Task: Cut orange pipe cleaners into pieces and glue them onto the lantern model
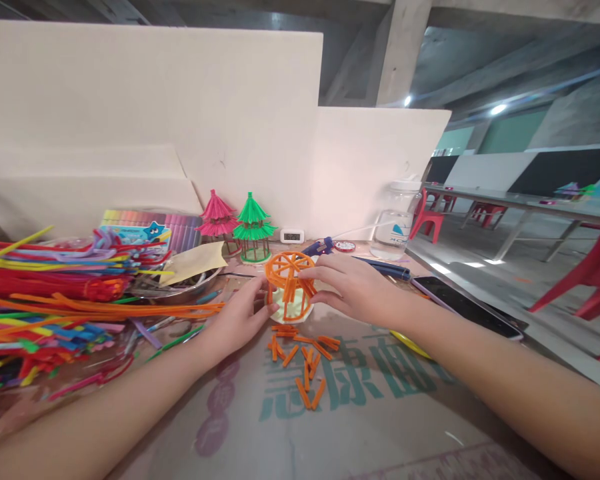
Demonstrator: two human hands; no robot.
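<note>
An orange pipe-cleaner pavilion frame (290, 263), with a spoked ring on top and short posts, stands on a round pale base (293, 308). My left hand (243, 310) grips its left side, thumb at the front near the base. On the right, the bent fingers of my right hand (343, 283) close around a short orange pipe-cleaner piece (308, 287) against the frame; fingertips partly hide the contact. Cut orange pipe-cleaner pieces (305, 360) lie scattered just in front of the base.
Bundles of coloured pipe cleaners (55, 287) fill the left side. Behind are a pink pavilion (215, 217), a green pavilion (251, 227), a small digital clock (293, 236) and a blue glue gun (320, 247). A bottle (394, 223) and a phone (465, 307) are at right.
</note>
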